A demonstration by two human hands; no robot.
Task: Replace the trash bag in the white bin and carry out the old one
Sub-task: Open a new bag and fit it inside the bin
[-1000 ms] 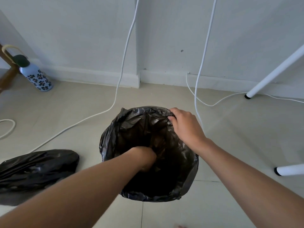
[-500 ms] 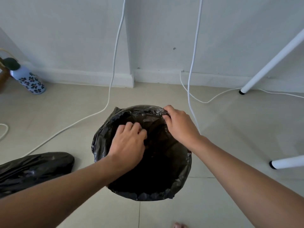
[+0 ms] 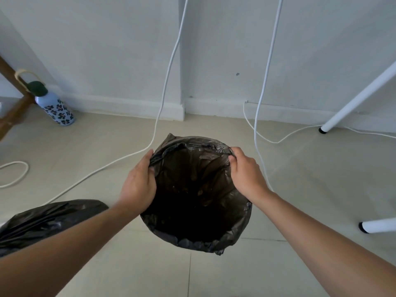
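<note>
L hand [image 3: 137,185] & R hand [image 3: 246,172] each pinch opp. sides of the new bag [image 3: 199,189] lining the bin, grip curled tight; old bag [image 3: 49,221] on floor at left; hard tug prob tears thin film or unseats far edge.

Single head-worn view, looking steeply down, close over floor [image 3: 300,211]

Two black plastic trash bags are counted: one lining the bin [image 3: 197,202], one lying full on the floor [image 3: 42,221]. Two bare hands are seen, left [image 3: 138,185] and right [image 3: 246,174]. One flower-patterned blue bottle [image 3: 56,108], two white cables [image 3: 169,67] [image 3: 267,67] and two white tubular legs [image 3: 355,97] [image 3: 379,227] are counted
</note>
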